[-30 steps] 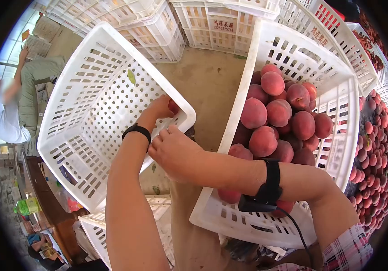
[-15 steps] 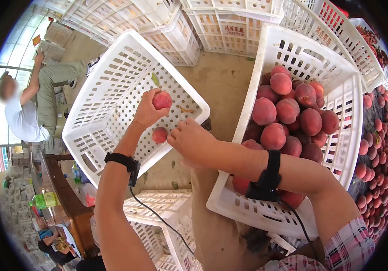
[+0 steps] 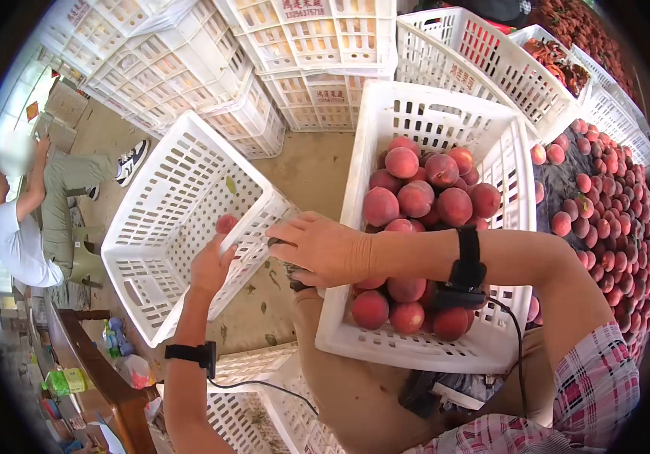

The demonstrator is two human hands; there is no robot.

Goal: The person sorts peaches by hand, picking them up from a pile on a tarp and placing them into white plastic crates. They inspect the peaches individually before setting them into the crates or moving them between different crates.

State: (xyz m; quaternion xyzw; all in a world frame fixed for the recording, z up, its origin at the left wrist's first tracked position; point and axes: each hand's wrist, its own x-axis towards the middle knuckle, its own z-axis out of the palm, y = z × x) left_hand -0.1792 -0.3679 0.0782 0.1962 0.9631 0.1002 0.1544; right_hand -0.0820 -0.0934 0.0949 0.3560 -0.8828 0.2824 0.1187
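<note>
My left hand (image 3: 208,266) reaches over the near side of a white slotted crate (image 3: 166,163), with thumb and fingers apart. Just past its fingertips, inside the crate, is a red peach (image 3: 226,224); a small green leaf (image 3: 231,184) lies on the crate floor. My right hand (image 3: 317,246) is beside that crate's right end, its fingers spread toward the outer wall. Dark patches show by its fingertips, too small to make out. Under my right forearm stands a second white crate (image 3: 518,193), partly filled with peaches (image 3: 415,198).
White crates (image 3: 310,34) are stacked at the back. Many loose peaches (image 3: 620,234) lie on a dark sheet at the right. Another person (image 3: 26,234) sits at the left, near a brown wooden table (image 3: 102,363). A further white crate (image 3: 249,416) stands below.
My left hand has drawn back from the peach it held, which now lies beyond its fingertips. My right hand has moved to the crate's right end. The view has shifted right.
</note>
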